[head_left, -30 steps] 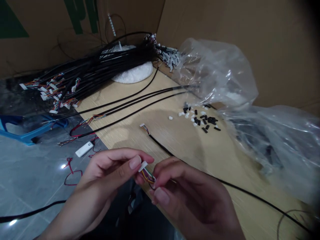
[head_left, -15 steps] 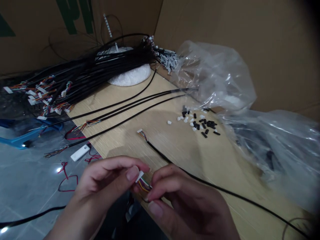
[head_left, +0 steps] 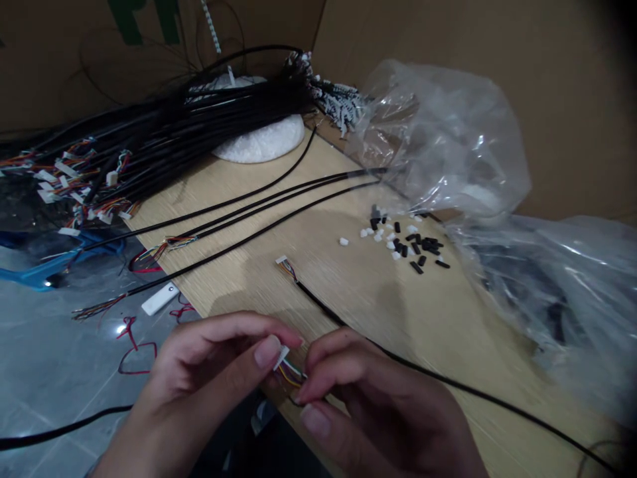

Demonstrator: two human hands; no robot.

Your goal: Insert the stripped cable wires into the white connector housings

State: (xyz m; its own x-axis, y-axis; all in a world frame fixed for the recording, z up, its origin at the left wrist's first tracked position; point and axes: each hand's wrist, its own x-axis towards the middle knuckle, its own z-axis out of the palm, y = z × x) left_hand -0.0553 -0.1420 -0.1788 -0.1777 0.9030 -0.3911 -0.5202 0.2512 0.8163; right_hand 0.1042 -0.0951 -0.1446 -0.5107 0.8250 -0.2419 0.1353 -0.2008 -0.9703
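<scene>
My left hand [head_left: 213, 385] pinches a small white connector [head_left: 281, 357] between thumb and forefinger, above the near edge of the table. Thin coloured wires [head_left: 291, 375], yellow, white and green among them, run from the connector to my right hand [head_left: 368, 398]. The thumb and fingers of that hand are closed on the wires' far end, partly hiding it. Just beyond my hands lies a black cable [head_left: 328, 313] that ends in its own white connector [head_left: 281, 261] with short coloured wires.
Several black cables [head_left: 259, 206] cross the wooden table [head_left: 223, 279]. A thick cable bundle [head_left: 199, 126] rests on a white roll [head_left: 263, 143] at the back left. Small black and white pieces [head_left: 415, 245] lie near clear plastic bags [head_left: 448, 146]. A blue-handled tool [head_left: 30, 275] sits lower left.
The camera view has shifted slightly, so the background sits a little differently. Both hands keep the same grip on the connector and wires.
</scene>
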